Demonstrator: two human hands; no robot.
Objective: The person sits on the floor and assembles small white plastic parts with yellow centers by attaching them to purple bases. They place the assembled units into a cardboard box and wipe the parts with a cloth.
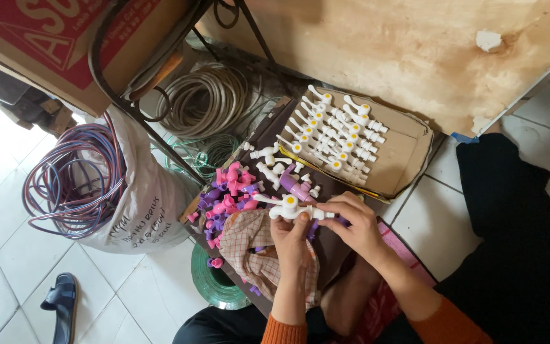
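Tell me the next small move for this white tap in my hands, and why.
Probably lay the white tap in the cardboard box beside the white taps already lined up there. Both the left hand and right hand hold it over the checked cloth, and the box has bare space.

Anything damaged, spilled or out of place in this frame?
The wooden board above the cardboard box is stained, with chipped patches of white coating. Pink and purple taps lie in a loose heap, unlike the white taps lined up in the box. Both hands hold one white tap.
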